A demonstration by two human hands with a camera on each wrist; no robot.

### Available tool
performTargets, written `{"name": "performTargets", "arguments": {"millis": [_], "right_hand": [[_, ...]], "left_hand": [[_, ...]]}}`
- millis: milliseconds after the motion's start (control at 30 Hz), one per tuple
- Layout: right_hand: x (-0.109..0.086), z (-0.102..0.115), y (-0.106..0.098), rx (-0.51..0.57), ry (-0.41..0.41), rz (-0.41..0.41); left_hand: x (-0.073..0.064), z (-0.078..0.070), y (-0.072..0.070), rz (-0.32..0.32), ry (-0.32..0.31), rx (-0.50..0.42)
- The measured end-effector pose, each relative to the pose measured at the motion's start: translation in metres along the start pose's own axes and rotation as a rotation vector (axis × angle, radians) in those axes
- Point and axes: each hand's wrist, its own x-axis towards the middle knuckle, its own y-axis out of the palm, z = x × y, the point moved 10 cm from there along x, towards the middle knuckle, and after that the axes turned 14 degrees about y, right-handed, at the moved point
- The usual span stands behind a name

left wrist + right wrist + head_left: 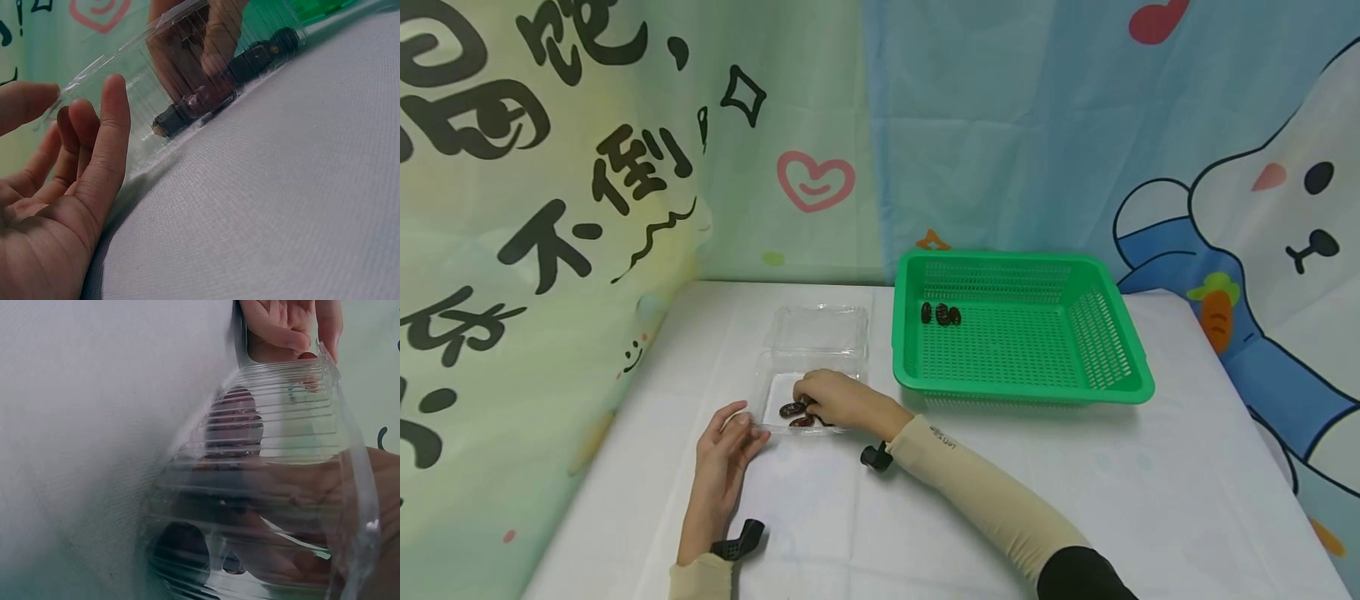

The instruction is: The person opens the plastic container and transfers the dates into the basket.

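Curtains [1000, 150] are hanging behind the white table [955, 500]; dates [792, 410] are lying in a clear box [778, 385] by its near edge, the right hand [842, 400] bending fingers among them, grip unclear; the relaxed left hand [725, 457] is touching the near-left corner.

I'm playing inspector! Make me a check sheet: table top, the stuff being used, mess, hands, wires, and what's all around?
Surface: white cloth, a few soft creases.
Job's things: clear plastic box, lid open, dark brown pieces inside; green basket with three more.
Clutter: nothing seen.
Hands: left hand touches the box's near left corner; right hand reaches inside, its exact grip hidden.
Cables: nothing seen.
Surroundings: printed curtain with hearts, writing and a cartoon animal.
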Motion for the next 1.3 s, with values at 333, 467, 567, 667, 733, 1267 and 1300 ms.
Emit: {"name": "performTargets", "arguments": {"millis": [333, 467, 567, 667, 733, 1267, 1300], "right_hand": [[0.001, -0.002, 0.0, 0.02, 0.012, -0.017], [0.001, -0.003, 0.0, 0.021, 0.012, -0.025], [0.001, -0.004, 0.0, 0.027, 0.014, -0.024], [0.001, -0.004, 0.001, 0.032, 0.006, -0.027], [0.0, -0.004, 0.0, 0.03, -0.001, -0.032], [-0.006, -0.011, -0.016, 0.147, 0.043, -0.06], [-0.006, -0.012, -0.018, 0.157, 0.048, -0.066]], "left_hand": [[0.001, 0.002, -0.002, -0.007, -0.022, 0.023], [0.0, 0.002, -0.002, -0.003, -0.015, 0.018], [-0.001, 0.001, -0.001, 0.002, -0.003, 0.01], [-0.002, -0.001, 0.001, 0.008, 0.015, 0.006], [-0.002, -0.002, 0.001, 0.011, 0.024, 0.004], [-0.002, -0.001, 0.0, 0.008, 0.015, 0.004], [-0.002, -0.001, 0.0, 0.006, 0.015, 0.006]]}}
